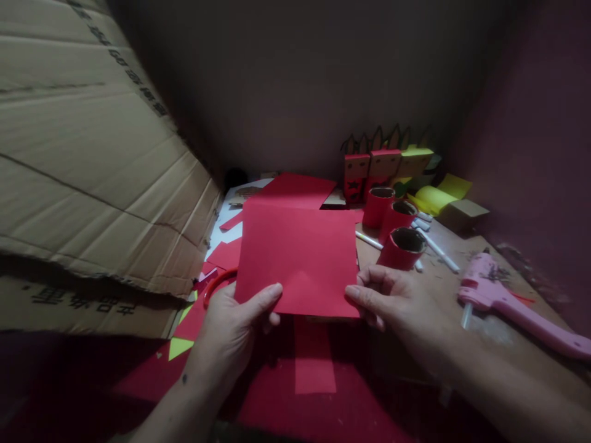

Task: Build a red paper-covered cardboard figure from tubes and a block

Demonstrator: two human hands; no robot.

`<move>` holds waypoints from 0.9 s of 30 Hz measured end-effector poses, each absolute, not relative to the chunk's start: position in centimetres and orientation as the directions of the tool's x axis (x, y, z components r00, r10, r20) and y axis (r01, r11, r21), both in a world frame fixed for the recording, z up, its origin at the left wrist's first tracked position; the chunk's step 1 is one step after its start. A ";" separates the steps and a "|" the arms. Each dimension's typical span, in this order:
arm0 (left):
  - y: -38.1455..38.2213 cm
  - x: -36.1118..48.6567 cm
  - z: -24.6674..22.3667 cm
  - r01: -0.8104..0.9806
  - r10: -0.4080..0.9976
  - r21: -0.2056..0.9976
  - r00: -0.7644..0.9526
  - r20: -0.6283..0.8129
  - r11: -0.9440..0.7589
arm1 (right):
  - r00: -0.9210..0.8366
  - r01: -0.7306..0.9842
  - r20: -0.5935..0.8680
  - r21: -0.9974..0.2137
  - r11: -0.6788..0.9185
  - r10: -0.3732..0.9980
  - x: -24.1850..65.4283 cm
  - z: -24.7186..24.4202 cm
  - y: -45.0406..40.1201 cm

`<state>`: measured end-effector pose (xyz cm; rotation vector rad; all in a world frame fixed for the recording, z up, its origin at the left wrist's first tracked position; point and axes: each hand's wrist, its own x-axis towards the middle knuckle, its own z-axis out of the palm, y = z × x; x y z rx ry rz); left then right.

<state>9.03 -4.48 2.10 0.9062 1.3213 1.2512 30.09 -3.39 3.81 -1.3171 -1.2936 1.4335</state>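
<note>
A flat rectangle of red paper (298,258) is held up in the middle of the head view. My left hand (244,317) pinches its lower left corner, thumb on the front. At the lower right corner my right hand (385,298) grips it between thumb and fingers. Behind my left hand shows the red handle of what look like scissors (213,287), partly covered. Just beyond my right hand stand several red-covered cardboard tubes (402,249), open at the top. Below the held sheet lies a red paper strip (315,360).
A pink glue gun (501,295) lies at the right. Large cardboard (106,147) leans on the left. Red and yellow box-like figures (385,165) stand at the back beside a yellow paper roll (434,200). Markers (436,246) and yellow scraps (180,347) lie about.
</note>
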 end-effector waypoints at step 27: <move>-4.6 9.0 1.1 -0.091 0.951 0.975 -0.223 -0.217 0.201 | -0.142 0.109 -0.213 -0.974 -0.198 0.967 29.8 3.0 -2.9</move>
